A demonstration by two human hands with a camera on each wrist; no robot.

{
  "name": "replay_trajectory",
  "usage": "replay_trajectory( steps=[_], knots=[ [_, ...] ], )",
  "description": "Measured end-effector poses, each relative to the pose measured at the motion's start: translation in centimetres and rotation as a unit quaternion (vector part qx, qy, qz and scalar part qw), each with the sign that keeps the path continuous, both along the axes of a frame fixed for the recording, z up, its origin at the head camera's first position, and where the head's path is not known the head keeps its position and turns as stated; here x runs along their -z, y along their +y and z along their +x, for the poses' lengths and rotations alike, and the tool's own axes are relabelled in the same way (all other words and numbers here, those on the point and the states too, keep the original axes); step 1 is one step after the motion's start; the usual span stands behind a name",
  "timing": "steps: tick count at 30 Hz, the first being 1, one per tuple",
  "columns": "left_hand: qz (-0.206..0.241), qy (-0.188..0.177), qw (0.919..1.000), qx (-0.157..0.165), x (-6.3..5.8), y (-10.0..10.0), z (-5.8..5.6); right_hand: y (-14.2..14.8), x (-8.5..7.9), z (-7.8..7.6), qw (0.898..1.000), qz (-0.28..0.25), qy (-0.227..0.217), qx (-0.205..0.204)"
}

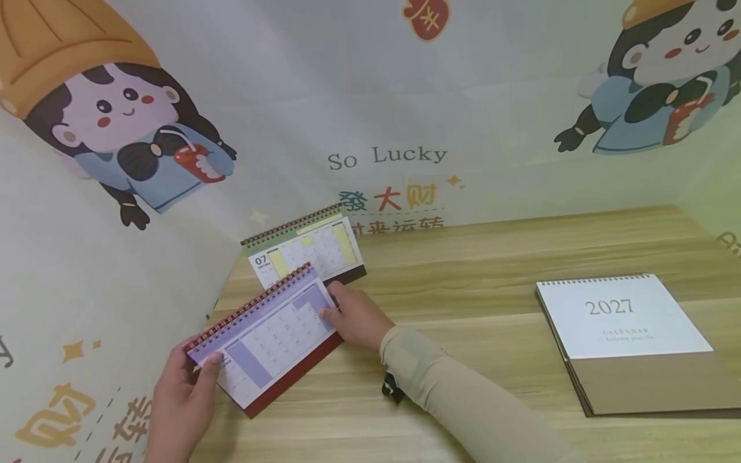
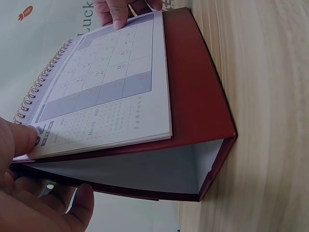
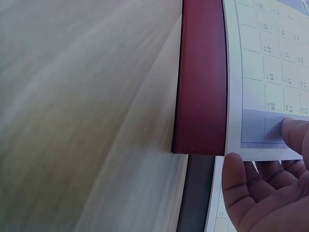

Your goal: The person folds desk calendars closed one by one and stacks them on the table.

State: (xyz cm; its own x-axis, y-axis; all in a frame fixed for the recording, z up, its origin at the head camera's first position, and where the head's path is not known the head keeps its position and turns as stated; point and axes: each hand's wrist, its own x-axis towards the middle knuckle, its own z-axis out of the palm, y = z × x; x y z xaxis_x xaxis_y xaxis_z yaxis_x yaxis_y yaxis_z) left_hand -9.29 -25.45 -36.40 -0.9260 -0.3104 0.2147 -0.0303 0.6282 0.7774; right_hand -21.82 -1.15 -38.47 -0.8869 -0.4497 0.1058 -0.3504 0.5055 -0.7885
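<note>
Between both hands stands a desk calendar (image 1: 283,334) with purple-and-white pages, a spiral top and a dark red tent-shaped base. My left hand (image 1: 185,392) grips its left end, thumb on the page and fingers behind, as the left wrist view shows too. At the opposite end my right hand (image 1: 359,315) pinches the edge, its thumb (image 3: 295,137) on the page and its fingers beyond the side. In the left wrist view the red base (image 2: 193,82) appears to rest on the table. Just behind is a green-and-yellow desk calendar (image 1: 324,251), partly hidden by the purple one.
A white calendar (image 1: 613,321) marked 2027, on a brown base, stands at the right of the wooden table (image 1: 463,276). A printed cloth (image 1: 278,116) with cartoon figures hangs behind and along the left side.
</note>
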Motion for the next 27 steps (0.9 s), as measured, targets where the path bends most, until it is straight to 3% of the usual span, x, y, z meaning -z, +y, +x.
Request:
replay_trajectory(
  steps=[7,13,18,24,27],
  knots=[
    [0.0,0.012,0.9995,0.03,0.16,-0.55,-0.51,0.06,-0.08,-0.01,1.0,0.005,-0.002,0.001],
    [0.019,0.003,0.9992,0.034,0.3,-0.75,-0.68,-0.01,-0.17,0.0,1.0,0.017,-0.009,0.0],
    [0.044,-0.013,0.9989,0.008,0.15,-0.63,-0.66,-0.11,-0.08,-0.03,1.0,0.028,-0.007,-0.005],
    [0.105,-0.033,0.9924,-0.055,0.01,-0.28,-0.6,-0.13,0.08,-0.01,1.0,0.029,-0.002,-0.006],
    [0.084,-0.033,0.9932,-0.075,0.06,-0.06,-0.5,-0.14,0.16,-0.02,1.0,0.026,-0.002,-0.006]
  ],
)
